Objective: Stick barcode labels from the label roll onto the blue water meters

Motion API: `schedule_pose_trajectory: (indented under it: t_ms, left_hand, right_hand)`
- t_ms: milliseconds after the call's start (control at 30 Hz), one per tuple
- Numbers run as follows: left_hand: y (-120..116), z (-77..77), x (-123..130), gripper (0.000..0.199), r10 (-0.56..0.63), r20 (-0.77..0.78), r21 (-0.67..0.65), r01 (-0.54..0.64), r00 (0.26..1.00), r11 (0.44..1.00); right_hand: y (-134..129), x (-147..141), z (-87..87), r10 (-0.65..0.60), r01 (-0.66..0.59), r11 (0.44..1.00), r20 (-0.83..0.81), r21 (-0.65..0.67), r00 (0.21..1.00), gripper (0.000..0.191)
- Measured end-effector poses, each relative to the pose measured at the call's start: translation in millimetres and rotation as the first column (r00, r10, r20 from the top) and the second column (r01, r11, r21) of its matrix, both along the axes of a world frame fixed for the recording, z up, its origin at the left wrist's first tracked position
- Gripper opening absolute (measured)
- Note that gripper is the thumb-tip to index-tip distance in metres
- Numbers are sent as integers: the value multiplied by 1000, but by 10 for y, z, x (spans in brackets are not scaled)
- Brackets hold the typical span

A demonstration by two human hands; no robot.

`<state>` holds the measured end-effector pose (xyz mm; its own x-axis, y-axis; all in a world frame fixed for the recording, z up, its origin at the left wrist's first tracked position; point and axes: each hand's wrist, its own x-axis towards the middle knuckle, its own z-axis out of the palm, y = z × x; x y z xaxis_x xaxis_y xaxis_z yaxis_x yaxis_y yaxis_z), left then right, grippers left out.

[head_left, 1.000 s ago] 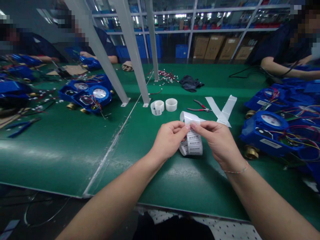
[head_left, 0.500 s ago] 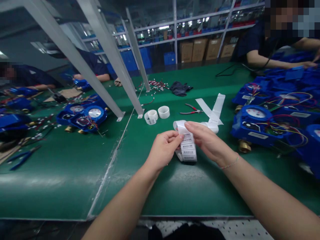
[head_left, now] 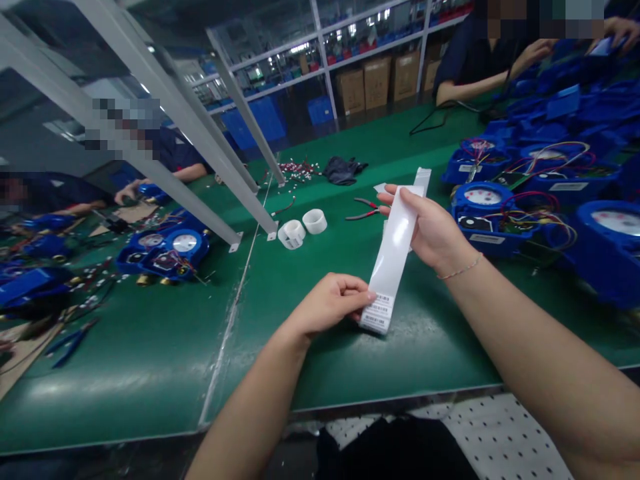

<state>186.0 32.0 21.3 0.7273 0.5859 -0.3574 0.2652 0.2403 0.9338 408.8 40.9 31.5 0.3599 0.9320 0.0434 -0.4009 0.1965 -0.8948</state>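
Note:
My left hand [head_left: 333, 303] pinches a roll of barcode labels [head_left: 377, 319] low over the green table, thumb on its printed face. From the roll a blank, shiny strip of backing paper [head_left: 395, 247] runs up and away to my right hand [head_left: 434, 230]. The thumb of that hand presses on the strip, with the fingers behind it. Another white strip [head_left: 424, 175] shows just beyond my right hand and is partly hidden by it. To the left lie two small white label rolls [head_left: 291, 235], one bearing printed labels.
Red-handled cutters [head_left: 364, 215] lie beyond my hands, near a dark cloth [head_left: 344, 170]. Blue meters with loose wires [head_left: 485, 213] crowd the right; more [head_left: 165, 247] sit left. Grey posts [head_left: 200, 133] rise from the table. Blue pliers [head_left: 70, 343] lie at left. Co-workers sit across.
My right hand has moved up and away, drawing out a long blank strip from the roll. The left hand keeps hold of the roll. The view has shifted slightly.

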Motion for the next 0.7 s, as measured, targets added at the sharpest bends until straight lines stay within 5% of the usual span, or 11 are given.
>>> schedule_pose_trajectory:
  t_ms: [333, 467, 567, 700]
  left_hand:
    - [3, 47, -43, 32, -110, 24, 81, 108, 994, 991]
    - [60, 146, -103, 39, 15, 85, 236, -35, 996, 971]
    - [123, 200, -162, 43, 150, 169, 380, -205, 974, 902]
    - [155, 228, -244, 67, 2, 186, 393, -77, 983, 916]
  right_hand:
    - [12, -69, -35, -31, 30, 998, 16, 60, 999, 18]
    - [-112, -162, 23, 154, -172, 975, 132, 141, 979, 22]
    - [-236, -289, 39, 311, -360, 928, 334, 94, 890, 25]
    - [-324, -419, 28, 303, -450, 889, 629, 83, 715, 24]
